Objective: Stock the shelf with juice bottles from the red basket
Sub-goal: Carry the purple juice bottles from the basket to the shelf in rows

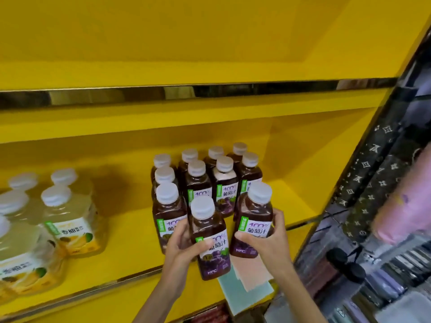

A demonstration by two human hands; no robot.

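My left hand (184, 243) grips a dark purple grape juice bottle (211, 238) with a white cap, held at the front edge of the yellow shelf (121, 241). My right hand (268, 238) holds a second grape juice bottle (253, 220) just to its right, over the shelf's front. Behind them stands a cluster of several grape juice bottles (200, 180) in rows on the shelf. A sliver of red (210, 317) shows at the bottom edge; I cannot tell if it is the basket.
Several pale yellow juice bottles (67, 213) stand on the shelf's left. An upper yellow shelf with a shiny metal edge strip (210, 92) hangs overhead. Pale green and pink paper tags (247, 278) hang below the shelf front. A dark rack with patterned goods (373, 183) borders the right.
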